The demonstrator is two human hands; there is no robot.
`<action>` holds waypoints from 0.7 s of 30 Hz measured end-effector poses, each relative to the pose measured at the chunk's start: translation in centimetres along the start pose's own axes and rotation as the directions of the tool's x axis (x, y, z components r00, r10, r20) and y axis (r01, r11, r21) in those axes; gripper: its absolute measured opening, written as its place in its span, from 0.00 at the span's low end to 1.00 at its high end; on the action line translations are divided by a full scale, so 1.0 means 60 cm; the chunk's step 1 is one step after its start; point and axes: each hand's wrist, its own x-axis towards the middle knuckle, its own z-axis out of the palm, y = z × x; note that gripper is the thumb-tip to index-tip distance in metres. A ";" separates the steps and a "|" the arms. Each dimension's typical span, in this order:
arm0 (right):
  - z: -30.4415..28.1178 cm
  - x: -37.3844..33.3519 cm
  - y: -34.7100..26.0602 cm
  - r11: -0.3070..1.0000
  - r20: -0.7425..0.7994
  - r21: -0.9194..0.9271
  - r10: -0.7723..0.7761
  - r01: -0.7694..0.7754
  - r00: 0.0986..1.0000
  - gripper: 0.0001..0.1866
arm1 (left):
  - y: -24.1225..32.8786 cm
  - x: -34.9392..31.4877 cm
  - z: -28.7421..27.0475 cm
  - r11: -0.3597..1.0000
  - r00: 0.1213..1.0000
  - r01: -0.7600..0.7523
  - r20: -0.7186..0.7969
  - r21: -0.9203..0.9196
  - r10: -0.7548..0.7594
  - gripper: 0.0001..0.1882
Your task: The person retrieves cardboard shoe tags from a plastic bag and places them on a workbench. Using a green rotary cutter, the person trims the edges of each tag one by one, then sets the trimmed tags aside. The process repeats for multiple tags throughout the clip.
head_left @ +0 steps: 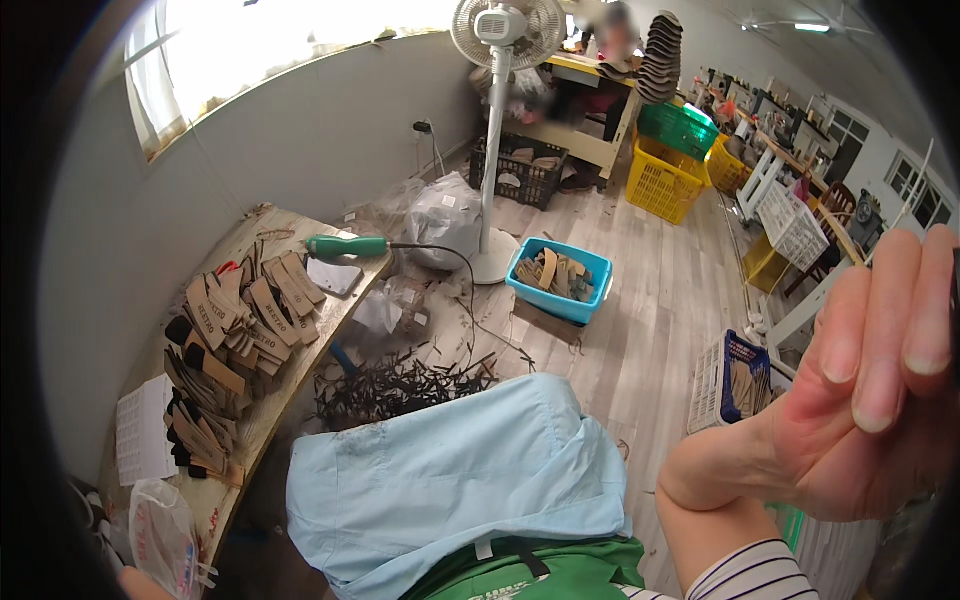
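Right hand (870, 400) raised close to camera, fingers together, grip cannot be told | left hand: fingers out of view, cannot tell | tan strips (268, 310) heaped on desk (278, 402), left | light-blue cloth (450, 470) below

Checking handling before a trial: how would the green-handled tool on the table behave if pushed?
The green-handled tool might roll, as its handle looks rounded. It could drop, lying near the table's edge. Its dark cord, trailing toward the floor, would probably drag on it.
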 end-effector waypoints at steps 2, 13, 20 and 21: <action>0.000 -0.009 0.010 1.000 -0.009 -0.004 0.021 -0.021 1.000 0.21 | -0.001 -0.001 0.005 1.000 1.000 -0.002 0.012 -0.004 0.002 0.16; 0.026 0.012 0.032 0.998 0.028 0.036 0.055 -0.056 0.998 0.23 | 0.057 -0.001 -0.053 0.986 0.996 -0.059 -0.050 0.156 0.068 0.15; 0.061 0.034 0.026 0.993 0.035 0.104 0.047 -0.050 0.998 0.24 | 0.133 0.002 -0.137 0.898 0.972 -0.151 -0.103 0.413 0.211 0.14; 0.071 0.035 0.033 0.991 0.029 0.117 0.058 -0.061 0.998 0.24 | 0.142 0.001 -0.148 0.871 0.966 -0.159 -0.108 0.464 0.234 0.14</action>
